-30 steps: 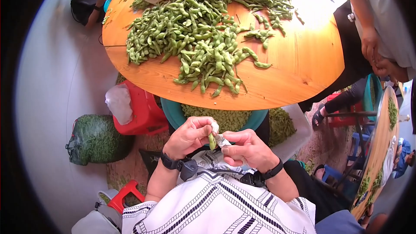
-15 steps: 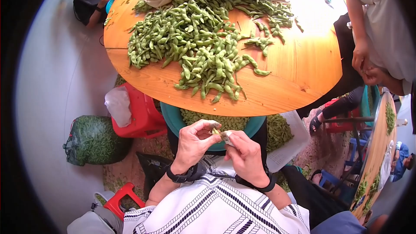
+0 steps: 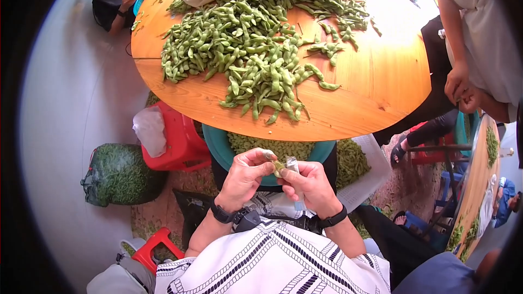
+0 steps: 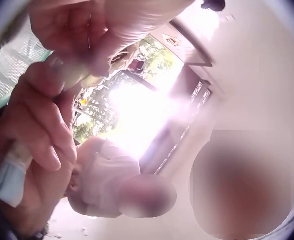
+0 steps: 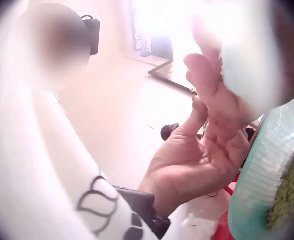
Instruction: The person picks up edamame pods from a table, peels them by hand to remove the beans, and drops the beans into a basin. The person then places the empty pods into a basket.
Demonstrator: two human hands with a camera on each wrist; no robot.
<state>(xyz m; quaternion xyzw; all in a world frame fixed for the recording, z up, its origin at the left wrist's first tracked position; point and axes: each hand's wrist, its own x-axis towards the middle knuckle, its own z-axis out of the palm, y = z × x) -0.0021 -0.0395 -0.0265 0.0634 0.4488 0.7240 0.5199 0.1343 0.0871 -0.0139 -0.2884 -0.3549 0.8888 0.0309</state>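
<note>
In the head view my left hand [image 3: 243, 179] pinches a small yellow-green edamame pod [image 3: 278, 166] between thumb and fingertips. A greyish covering wraps the tip of its index finger. My right hand [image 3: 316, 185] meets the pod from the other side, fingertips right at it. Curled in that hand is a pale strip-like thing [image 3: 297, 185], silvery at the top and light blue at the bottom. Its light blue end [image 4: 9, 185] pokes out below the fingers in the left wrist view. A teal basin [image 3: 218, 147] of shelled beans [image 3: 261, 144] lies just beyond the hands.
A heap of edamame pods [image 3: 234, 43] covers much of the round wooden table [image 3: 370, 98]. A white crate [image 3: 376, 163] with pods stands right of the basin. At left are a red stool [image 3: 174, 136] and a full dark net bag [image 3: 122, 174]. Other people stand or sit nearby.
The green pod hung whole from my left fingers earlier; now only a small yellow-green part shows between both hands. My right hand has turned, so the pale strip stands more upright.
</note>
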